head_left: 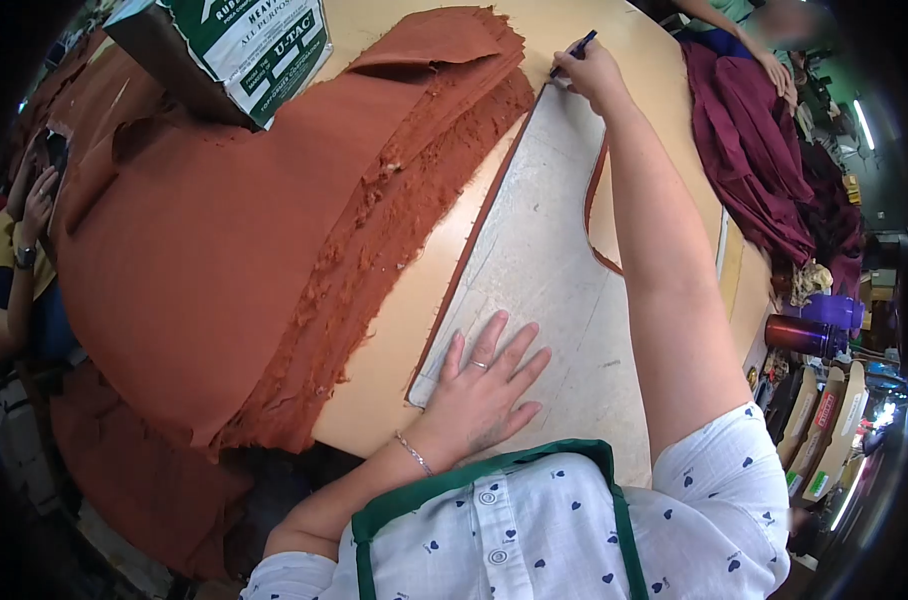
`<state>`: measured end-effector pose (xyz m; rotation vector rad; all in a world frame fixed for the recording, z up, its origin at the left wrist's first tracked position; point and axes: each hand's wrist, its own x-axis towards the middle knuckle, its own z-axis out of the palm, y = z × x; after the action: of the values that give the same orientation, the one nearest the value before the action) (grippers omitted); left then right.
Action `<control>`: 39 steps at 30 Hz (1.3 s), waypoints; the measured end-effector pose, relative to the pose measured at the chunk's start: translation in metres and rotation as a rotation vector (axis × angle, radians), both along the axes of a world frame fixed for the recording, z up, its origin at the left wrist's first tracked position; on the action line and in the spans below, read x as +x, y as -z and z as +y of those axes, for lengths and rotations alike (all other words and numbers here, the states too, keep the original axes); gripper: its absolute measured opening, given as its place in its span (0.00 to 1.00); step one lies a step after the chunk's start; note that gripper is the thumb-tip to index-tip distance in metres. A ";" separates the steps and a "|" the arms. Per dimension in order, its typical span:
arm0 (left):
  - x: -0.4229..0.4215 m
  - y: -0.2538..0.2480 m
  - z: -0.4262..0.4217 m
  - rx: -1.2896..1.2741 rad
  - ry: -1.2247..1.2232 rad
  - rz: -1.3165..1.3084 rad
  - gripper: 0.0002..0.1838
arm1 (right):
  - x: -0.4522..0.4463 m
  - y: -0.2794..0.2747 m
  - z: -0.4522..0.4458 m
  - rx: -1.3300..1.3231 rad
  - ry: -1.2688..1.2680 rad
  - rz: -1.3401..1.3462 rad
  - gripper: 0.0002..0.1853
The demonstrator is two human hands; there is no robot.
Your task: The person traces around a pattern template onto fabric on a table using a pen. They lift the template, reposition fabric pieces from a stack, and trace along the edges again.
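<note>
We cannot see the near end of the pale, flat template [544, 250], because the left hand, its forearm and the heart-print shirt [564, 530] cover it, and the right arm hides part of its right side. Only a thin border of the rust-coloured cloth beneath it [603, 260] shows, along the straight left edge and the curved cut-out. The upper edge of the view crops the cardboard box [264, 70], though we can read "U-TAC" on its label. Dark corners swallow much of the far sides, and the items at the far right are hard to make out.

The left hand [484, 380] lies palm down on the template, its fingers spread wide. The right hand [589, 75] is closed around a dark blue pen [578, 46] at the template's narrow far end; we cannot tell whether the nib touches the cloth.

The template lies on the table [669, 85], to the right of a thick, frayed stack of rust-coloured fabric [234, 240] on which the box stands. Beyond the right arm, we see a co-worker's hand [778, 80] by a heap of maroon cloth [744, 150].
</note>
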<state>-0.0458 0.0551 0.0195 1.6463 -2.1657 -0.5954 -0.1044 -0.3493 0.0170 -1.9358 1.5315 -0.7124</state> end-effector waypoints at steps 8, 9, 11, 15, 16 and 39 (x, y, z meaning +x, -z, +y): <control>0.003 0.004 0.002 -0.036 0.005 0.036 0.29 | -0.004 -0.007 0.046 0.057 0.099 -0.554 0.12; 0.003 0.005 0.003 -0.041 0.004 0.040 0.29 | -0.005 -0.013 0.072 0.100 0.039 -0.569 0.11; 0.003 0.008 0.005 -0.079 0.000 0.039 0.30 | -0.005 -0.023 0.133 0.195 -0.080 -0.557 0.09; 0.000 0.016 0.007 -0.095 0.014 -0.047 0.32 | -0.002 -0.026 0.238 0.455 -0.427 -0.386 0.07; 0.001 0.015 0.007 -0.074 0.019 -0.069 0.32 | 0.001 -0.025 0.258 0.495 -0.499 -0.334 0.07; 0.013 -0.001 0.004 0.160 0.088 -0.181 0.37 | 0.011 -0.019 0.319 0.557 -0.722 -0.152 0.09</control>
<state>-0.0329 0.0592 0.0208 1.7545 -2.3847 -0.6845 -0.0929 -0.0303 0.0362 -1.7543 0.7257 -0.0914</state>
